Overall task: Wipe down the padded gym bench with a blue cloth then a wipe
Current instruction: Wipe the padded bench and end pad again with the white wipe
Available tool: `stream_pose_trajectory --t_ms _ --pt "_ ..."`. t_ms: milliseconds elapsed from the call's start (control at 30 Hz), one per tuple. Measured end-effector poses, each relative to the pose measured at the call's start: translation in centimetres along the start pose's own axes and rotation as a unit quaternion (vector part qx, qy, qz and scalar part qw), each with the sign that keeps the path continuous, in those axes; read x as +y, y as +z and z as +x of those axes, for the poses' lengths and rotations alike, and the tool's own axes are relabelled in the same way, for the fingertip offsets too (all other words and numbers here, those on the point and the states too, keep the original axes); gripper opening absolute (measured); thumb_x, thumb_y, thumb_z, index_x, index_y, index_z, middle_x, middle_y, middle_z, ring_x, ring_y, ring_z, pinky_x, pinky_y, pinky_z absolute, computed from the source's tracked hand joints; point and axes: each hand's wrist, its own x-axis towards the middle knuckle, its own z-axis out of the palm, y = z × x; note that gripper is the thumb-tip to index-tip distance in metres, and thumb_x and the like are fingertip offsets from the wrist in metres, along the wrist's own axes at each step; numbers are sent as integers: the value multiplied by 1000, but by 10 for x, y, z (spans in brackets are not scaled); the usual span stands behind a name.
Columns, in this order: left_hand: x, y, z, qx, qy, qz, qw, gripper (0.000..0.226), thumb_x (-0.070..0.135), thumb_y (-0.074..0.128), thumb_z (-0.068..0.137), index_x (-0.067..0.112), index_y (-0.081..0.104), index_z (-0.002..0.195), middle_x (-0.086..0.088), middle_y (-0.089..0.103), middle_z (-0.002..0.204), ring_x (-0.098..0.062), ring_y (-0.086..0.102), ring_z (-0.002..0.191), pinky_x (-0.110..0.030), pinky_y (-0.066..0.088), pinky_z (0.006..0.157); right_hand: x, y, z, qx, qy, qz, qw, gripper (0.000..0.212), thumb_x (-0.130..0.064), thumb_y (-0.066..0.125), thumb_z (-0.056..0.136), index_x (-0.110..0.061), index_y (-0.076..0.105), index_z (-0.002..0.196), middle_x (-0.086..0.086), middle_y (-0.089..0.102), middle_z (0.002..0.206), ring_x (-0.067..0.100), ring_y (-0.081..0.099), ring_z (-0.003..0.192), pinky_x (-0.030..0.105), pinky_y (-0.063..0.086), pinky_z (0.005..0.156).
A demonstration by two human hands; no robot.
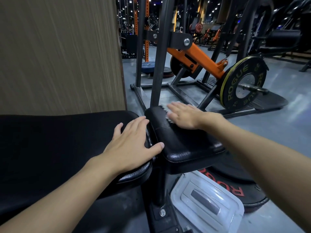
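Observation:
The black padded bench has a long pad (50, 145) on the left and a smaller seat pad (183, 145) on the right, with a narrow gap between them. My left hand (131, 147) lies flat, fingers spread, on the end of the long pad, its thumb reaching across the gap. My right hand (183, 115) presses a white wipe (165, 106) flat against the far end of the seat pad. Only the wipe's edges show around my fingers. No blue cloth is in view.
A clear plastic lidded box (207, 200) sits on the floor under the seat pad, beside a black Rogue plate (239, 187) lying flat. Behind the bench stands a black and orange machine frame (198, 56) with a Rogue plate (244, 83). A wood-grain panel (58, 52) rises at left.

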Motion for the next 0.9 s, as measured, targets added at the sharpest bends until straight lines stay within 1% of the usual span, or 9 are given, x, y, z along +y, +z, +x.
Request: stream_pose_trajectory --t_ms 100,200,333,467,533,633,767,833,900 --pt "2 -1 1 1 3 -3 1000 84 70 36 85 22 15 151 9 12 160 -6 8 146 -48 1 119 35 0 -10 -7 72 10 997 62 -49 16 103 -21 4 157 2 -3 165 16 -4 151 38 0 121" --pt "3 0 1 5 2 -11 1000 85 68 39 85 21 14 151 8 16 159 -8 12 146 -50 2 119 28 3 -13 1 106 -4 994 65 -49 16 103 -17 4 157 4 -3 165 18 -3 151 39 1 121" --pt "3 -2 1 11 0 -32 999 90 65 44 83 20 10 152 6 17 160 -9 14 146 -50 4 119 -31 13 -28 47 12 -31 998 61 -45 19 103 -14 13 156 3 8 164 18 3 151 42 5 121" --pt "2 -4 -3 2 -1 -73 997 82 45 47 82 21 9 152 9 21 159 -3 15 144 -47 1 120 -58 19 -45 51 -56 -27 997 58 -41 19 105 -16 11 156 2 7 165 16 1 150 39 3 121" --pt "2 -6 -5 -16 5 -82 996 78 40 43 83 22 10 151 13 25 157 -1 17 143 -47 -2 119 -40 16 -53 34 -51 -22 998 57 -40 17 105 -17 8 157 1 3 165 14 -1 151 37 2 121" --pt "2 -8 -6 -35 7 -88 995 74 38 38 82 23 12 149 17 29 155 -1 20 142 -48 -3 119 2 11 -63 22 15 -20 999 58 -43 14 105 -19 5 157 1 -1 165 13 -2 150 35 1 119" --pt "3 -8 -5 -32 -1 -94 995 68 32 37 86 22 16 149 17 32 154 -2 32 136 -48 -2 119 21 13 -74 39 88 -6 995 59 -42 20 104 -13 14 155 5 10 164 16 4 150 38 6 121" --pt "3 -9 -5 -28 -7 -107 994 63 28 34 88 21 17 149 16 35 152 -1 32 135 -47 -3 119 2 18 -81 81 79 -33 993 58 -43 21 103 -12 23 151 6 20 161 17 11 149 38 11 119" --pt "3 -10 -4 -27 -12 -125 992 61 28 29 88 22 18 148 16 38 150 0 28 137 -45 -3 119 -27 25 -94 115 38 -40 992 60 -45 18 101 -13 25 151 4 21 161 16 12 148 39 11 119"
